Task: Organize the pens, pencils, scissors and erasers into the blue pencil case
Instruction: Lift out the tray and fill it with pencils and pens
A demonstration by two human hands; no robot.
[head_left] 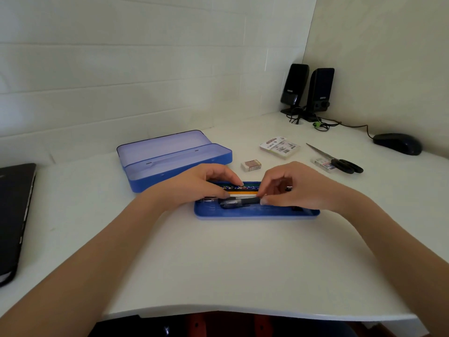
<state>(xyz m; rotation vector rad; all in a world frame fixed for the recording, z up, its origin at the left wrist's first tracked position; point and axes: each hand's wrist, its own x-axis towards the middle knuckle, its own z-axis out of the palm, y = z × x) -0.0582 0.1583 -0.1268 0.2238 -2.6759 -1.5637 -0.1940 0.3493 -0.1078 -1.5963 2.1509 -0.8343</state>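
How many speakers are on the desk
2. Both black speakers stand side by side in the far right corner of the desk: one on the left, the other right beside it.

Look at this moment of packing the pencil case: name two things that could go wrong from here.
1. Both hands, left and right, are squeezing a black pen beside the pencils in the shallow blue tray; it may roll or pop out.
2. The scissors and eraser lie apart on the desk, so they could be forgotten, or the scissors may not fit.
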